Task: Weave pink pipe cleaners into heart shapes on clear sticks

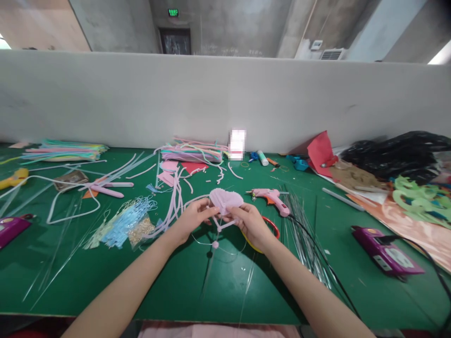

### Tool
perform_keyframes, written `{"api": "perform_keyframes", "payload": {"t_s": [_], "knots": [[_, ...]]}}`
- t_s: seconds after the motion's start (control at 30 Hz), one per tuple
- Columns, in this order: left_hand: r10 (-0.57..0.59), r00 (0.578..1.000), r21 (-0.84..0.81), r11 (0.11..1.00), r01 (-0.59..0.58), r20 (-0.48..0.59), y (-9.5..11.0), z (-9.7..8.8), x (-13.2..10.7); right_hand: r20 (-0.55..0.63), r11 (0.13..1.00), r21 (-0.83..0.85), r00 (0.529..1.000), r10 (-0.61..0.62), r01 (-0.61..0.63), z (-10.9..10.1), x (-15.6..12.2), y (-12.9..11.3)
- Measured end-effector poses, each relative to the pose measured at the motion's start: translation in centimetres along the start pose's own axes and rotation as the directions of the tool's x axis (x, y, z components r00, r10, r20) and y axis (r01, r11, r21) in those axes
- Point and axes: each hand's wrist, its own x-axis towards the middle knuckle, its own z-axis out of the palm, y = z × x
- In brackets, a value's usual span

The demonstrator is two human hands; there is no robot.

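Both hands meet over the middle of the green table [197,291]. My left hand [192,217] and my right hand [248,220] pinch the base of a pink pleated paper fan [225,199] that spreads upward between them. A thin pink stick [225,225] runs under the fan, and a thin wire with a small pink bead [214,244] hangs below. Fingers of both hands are closed on the fan piece.
A pink glue gun [271,197] lies just right of my hands, with a red and yellow ring [273,227] beneath my right wrist. Pink scissors [105,188], pastel strips [192,152], light-blue wire pieces [130,218], thin rods [310,225] and purple devices [385,251] lie around.
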Motion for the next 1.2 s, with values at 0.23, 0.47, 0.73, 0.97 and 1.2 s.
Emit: {"api": "perform_keyframes", "payload": {"t_s": [0.23, 0.47, 0.73, 0.97, 1.2], "knots": [[-0.039, 0.999, -0.077, 0.996, 0.039, 0.009, 0.08, 0.31, -0.20, 0.008, 0.992, -0.129, 1.000, 0.003, -0.002, -0.10, 0.19, 0.54], [-0.019, 1.000, -0.025, 1.000, 0.019, -0.009, -0.22, 0.28, 0.06, -0.011, 0.979, -0.203, 1.000, 0.007, -0.009, -0.41, 0.36, 0.91], [-0.003, 1.000, -0.007, 1.000, 0.003, -0.028, -0.27, 0.51, 0.20, -0.038, 0.971, -0.230, 0.997, 0.060, -0.067, -0.31, 0.25, 0.66], [-0.028, 0.999, 0.000, 1.000, 0.028, -0.015, -0.27, 0.24, 0.02, -0.055, 0.962, -0.238, 0.991, 0.125, -0.135, 0.12, -0.12, 0.25], [-0.145, 0.989, -0.043, 0.988, 0.145, 0.007, -0.15, 0.29, -0.10, -0.036, 0.963, -0.230, 0.990, 0.137, -0.141, 0.43, -0.20, 0.39]]}}
